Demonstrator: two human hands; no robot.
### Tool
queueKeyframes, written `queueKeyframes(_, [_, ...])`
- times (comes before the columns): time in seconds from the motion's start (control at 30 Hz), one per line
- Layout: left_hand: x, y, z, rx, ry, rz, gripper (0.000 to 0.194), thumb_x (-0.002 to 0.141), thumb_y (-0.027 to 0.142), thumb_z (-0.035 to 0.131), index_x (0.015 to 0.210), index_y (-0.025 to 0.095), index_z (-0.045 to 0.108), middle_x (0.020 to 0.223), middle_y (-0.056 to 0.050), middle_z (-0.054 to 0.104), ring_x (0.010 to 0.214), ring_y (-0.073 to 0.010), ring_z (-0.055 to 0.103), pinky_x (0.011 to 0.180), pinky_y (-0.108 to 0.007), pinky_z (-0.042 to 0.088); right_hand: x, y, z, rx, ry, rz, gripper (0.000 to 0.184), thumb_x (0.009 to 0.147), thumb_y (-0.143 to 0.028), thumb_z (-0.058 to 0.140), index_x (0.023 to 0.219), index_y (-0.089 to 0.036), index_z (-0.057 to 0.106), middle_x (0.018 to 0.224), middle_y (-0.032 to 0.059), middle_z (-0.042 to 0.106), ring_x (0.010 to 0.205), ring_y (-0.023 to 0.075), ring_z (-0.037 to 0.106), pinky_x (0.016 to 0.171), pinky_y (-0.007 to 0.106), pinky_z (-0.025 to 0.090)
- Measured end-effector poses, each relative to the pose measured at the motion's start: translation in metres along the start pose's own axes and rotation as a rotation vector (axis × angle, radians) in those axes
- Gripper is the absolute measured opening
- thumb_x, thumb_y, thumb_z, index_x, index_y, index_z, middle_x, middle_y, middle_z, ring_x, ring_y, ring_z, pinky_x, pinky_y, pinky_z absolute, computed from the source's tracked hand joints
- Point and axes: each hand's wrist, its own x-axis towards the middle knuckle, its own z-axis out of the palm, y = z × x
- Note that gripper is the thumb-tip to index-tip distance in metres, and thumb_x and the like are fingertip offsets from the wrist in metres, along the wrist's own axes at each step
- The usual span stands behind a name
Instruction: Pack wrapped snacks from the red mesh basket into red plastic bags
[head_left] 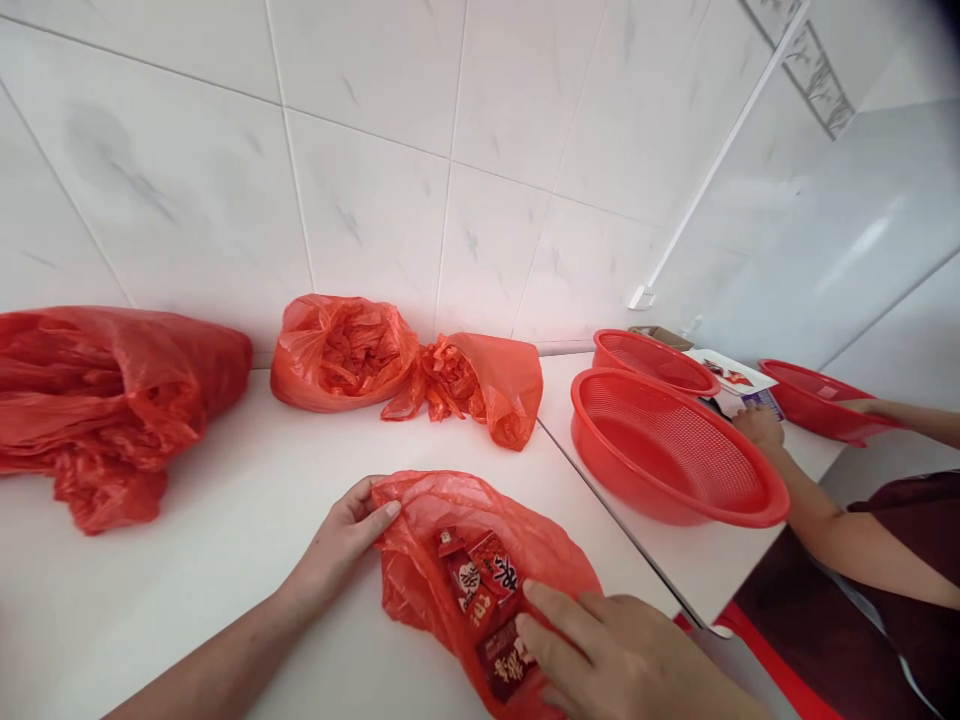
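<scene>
A red plastic bag [465, 510] lies on the white table in front of me, with several small red snack packets [484, 585] inside it. My left hand [341, 545] grips the bag's left rim, thumb on top and fingers curled under. My right hand [607, 650] rests flat on the bag's near right side, fingers stretched out over the packets and touching one of them.
Three more red plastic bags lie along the tiled wall: a big one [105, 400] at the left, two [341, 350] [487, 385] in the middle. Red colander baskets [675, 450] [652, 360] stand on the adjoining table. Another person's arm [817, 510] reaches there from the right.
</scene>
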Motion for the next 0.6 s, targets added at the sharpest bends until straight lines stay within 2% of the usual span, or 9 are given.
queueKeyframes(0.07, [-0.001, 0.001, 0.000, 0.004, -0.017, 0.004, 0.025, 0.084, 0.036, 0.061, 0.103, 0.020, 0.057, 0.100, -0.007, 0.067, 0.087, -0.0212, 0.064, 0.079, -0.034, 0.050, -0.004, 0.001, 0.015, -0.125, -0.052, 0.012, 0.043, 0.072, -0.007, 0.050, 0.113, -0.015, 0.058, 0.110, 0.0088, 0.067, 0.055, 0.0177, 0.060, 0.042, 0.032, 0.042])
queueKeyframes(0.17, [-0.002, 0.002, 0.000, 0.013, -0.021, -0.026, 0.030, 0.083, 0.037, 0.062, 0.106, 0.021, 0.053, 0.093, -0.005, 0.067, 0.079, -0.0187, 0.063, 0.073, -0.032, 0.050, -0.017, 0.014, 0.035, -0.254, -0.142, 0.167, 0.053, 0.059, 0.003, 0.048, 0.108, -0.013, 0.060, 0.093, 0.0088, 0.069, 0.052, 0.0192, 0.058, 0.042, 0.031, 0.039])
queueKeyframes(0.23, [-0.001, 0.001, -0.001, 0.043, -0.008, -0.044, 0.034, 0.081, 0.037, 0.065, 0.108, 0.023, 0.050, 0.083, -0.001, 0.066, 0.070, -0.0153, 0.061, 0.067, -0.028, 0.048, -0.029, 0.024, 0.046, -0.275, -0.204, 0.260, 0.044, 0.058, 0.006, 0.048, 0.092, -0.015, 0.064, 0.076, 0.0059, 0.066, 0.052, 0.0191, 0.057, 0.044, 0.030, 0.038])
queueKeyframes(0.33, [0.001, -0.004, -0.003, 0.103, -0.017, -0.043, 0.035, 0.079, 0.035, 0.067, 0.107, 0.022, 0.050, 0.072, 0.002, 0.063, 0.062, -0.0121, 0.056, 0.061, -0.025, 0.044, -0.043, 0.033, 0.052, -0.203, -0.278, 0.325, 0.030, 0.059, 0.008, 0.048, 0.071, -0.017, 0.061, 0.068, 0.0039, 0.061, 0.055, 0.0184, 0.056, 0.047, 0.028, 0.035])
queueKeyframes(0.4, [0.003, -0.005, -0.005, 0.130, -0.026, -0.039, 0.034, 0.079, 0.035, 0.066, 0.106, 0.022, 0.050, 0.069, 0.003, 0.062, 0.059, -0.0114, 0.054, 0.059, -0.024, 0.043, -0.046, 0.037, 0.047, -0.074, -0.307, 0.378, 0.029, 0.060, 0.008, 0.047, 0.066, -0.018, 0.058, 0.069, 0.0032, 0.060, 0.058, 0.0176, 0.055, 0.049, 0.027, 0.034])
queueKeyframes(0.47, [0.006, 0.000, -0.006, 0.157, -0.015, -0.033, 0.033, 0.079, 0.035, 0.066, 0.104, 0.021, 0.051, 0.068, 0.003, 0.062, 0.058, -0.0114, 0.055, 0.058, -0.024, 0.043, -0.042, 0.044, 0.033, 0.183, -0.285, 0.472, 0.027, 0.065, 0.006, 0.045, 0.068, -0.019, 0.056, 0.071, 0.0010, 0.058, 0.061, 0.0153, 0.054, 0.054, 0.026, 0.037])
queueKeyframes(0.53, [0.010, 0.015, -0.006, 0.180, 0.043, 0.011, 0.033, 0.077, 0.035, 0.068, 0.102, 0.020, 0.052, 0.068, 0.003, 0.061, 0.058, -0.0117, 0.056, 0.056, -0.024, 0.045, -0.033, 0.056, 0.013, 0.516, -0.171, 0.613, 0.022, 0.075, -0.002, 0.045, 0.073, -0.020, 0.057, 0.074, -0.0005, 0.059, 0.067, 0.0137, 0.055, 0.061, 0.025, 0.043])
queueKeyframes(0.6, [0.014, 0.041, -0.004, 0.176, 0.140, 0.123, 0.031, 0.076, 0.034, 0.069, 0.099, 0.020, 0.055, 0.069, 0.004, 0.060, 0.059, -0.0115, 0.056, 0.057, -0.024, 0.047, -0.023, 0.074, -0.006, 0.781, 0.062, 0.773, 0.011, 0.083, -0.019, 0.050, 0.083, -0.021, 0.061, 0.085, 0.0011, 0.064, 0.080, 0.0158, 0.060, 0.072, 0.027, 0.047])
